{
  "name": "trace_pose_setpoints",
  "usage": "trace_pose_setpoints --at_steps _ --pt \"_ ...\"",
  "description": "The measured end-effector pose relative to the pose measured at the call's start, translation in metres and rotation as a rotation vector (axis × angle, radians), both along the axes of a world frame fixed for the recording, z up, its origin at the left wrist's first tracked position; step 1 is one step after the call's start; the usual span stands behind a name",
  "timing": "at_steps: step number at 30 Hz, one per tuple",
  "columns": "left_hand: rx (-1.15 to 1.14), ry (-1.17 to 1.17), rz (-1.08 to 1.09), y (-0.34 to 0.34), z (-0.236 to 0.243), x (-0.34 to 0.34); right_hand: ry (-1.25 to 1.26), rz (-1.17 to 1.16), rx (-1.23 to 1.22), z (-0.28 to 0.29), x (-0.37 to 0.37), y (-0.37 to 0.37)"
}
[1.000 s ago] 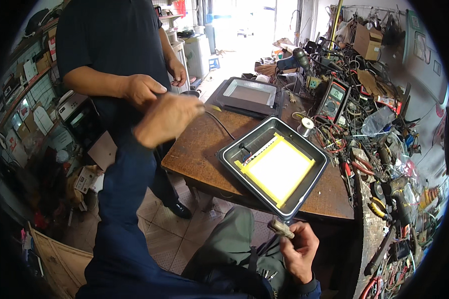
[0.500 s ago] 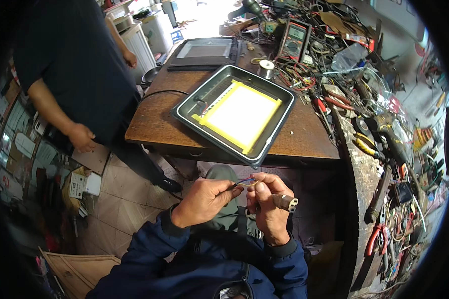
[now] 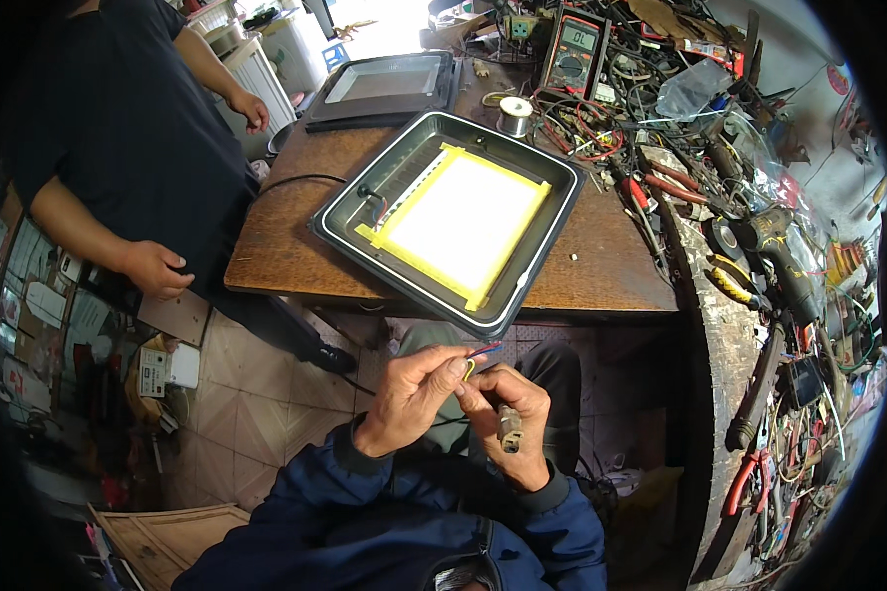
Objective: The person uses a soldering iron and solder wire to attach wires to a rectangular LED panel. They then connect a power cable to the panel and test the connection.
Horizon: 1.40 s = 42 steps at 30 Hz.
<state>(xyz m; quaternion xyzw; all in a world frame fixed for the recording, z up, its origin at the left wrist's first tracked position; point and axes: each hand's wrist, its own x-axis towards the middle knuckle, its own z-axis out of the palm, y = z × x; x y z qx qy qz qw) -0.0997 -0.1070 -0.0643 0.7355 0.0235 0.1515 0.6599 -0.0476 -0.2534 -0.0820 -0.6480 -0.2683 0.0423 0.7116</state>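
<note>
My left hand (image 3: pixel 411 399) pinches the end of a cable, from which thin blue and red wires (image 3: pixel 485 350) stick out past the fingertips. A yellow-green wire (image 3: pixel 470 369) bends between my two hands. My right hand (image 3: pixel 522 399) is closed around a worn, grey-brown socket connector (image 3: pixel 510 431), its slotted end tilted down toward me. The right thumb and fingertips meet the left fingers at the yellow-green wire. Both hands are above my lap, just in front of the table edge. Whether the wires join the connector cannot be seen.
On the wooden table (image 3: pixel 276 246) lies a black lamp housing (image 3: pixel 330 222) with a lit panel (image 3: pixel 463 217) edged in yellow tape. Behind it are a framed cover (image 3: pixel 384 79), a solder spool (image 3: pixel 513 116) and a multimeter (image 3: pixel 574 54). Tools crowd the right bench. A person (image 3: pixel 128 148) stands at left.
My hands have come together, the right one moving left and the connector turning downward. The coloured wires, stretched between the hands before, now poke up from the left fingertips. The view has shifted slightly.
</note>
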Motion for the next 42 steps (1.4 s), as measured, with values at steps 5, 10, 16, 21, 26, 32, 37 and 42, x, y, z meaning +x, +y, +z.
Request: trace_pose_setpoints --at_steps 5,10,16,21,26,32,37,42 --pt "0.153 -0.030 -0.013 0.011 0.008 0.006 0.171 -0.145 0.102 -0.002 0.013 -0.010" --pt "0.192 0.010 -0.038 0.010 0.006 0.006 0.098 -0.158 0.071 0.013 0.029 -0.016" --pt "0.001 0.089 -0.022 0.004 0.002 0.008 -0.069 -0.223 -0.041 0.010 0.028 -0.017" --pt "-0.414 0.194 -0.070 0.003 0.001 0.007 -0.459 -0.433 -0.092 0.007 0.008 0.002" --pt "-0.739 0.276 -0.130 0.005 0.002 0.002 -0.347 -0.249 -0.053 0.003 0.009 -0.006" --pt "-0.838 0.367 -0.277 0.013 -0.006 0.000 -0.046 0.023 -0.045 -0.002 0.021 -0.026" --pt "-0.777 0.279 -0.199 0.004 -0.008 0.001 0.174 0.094 0.054 -0.005 0.021 -0.029" --pt "-0.833 0.364 -0.213 0.004 -0.008 -0.001 0.384 0.113 0.207 -0.008 0.022 -0.031"
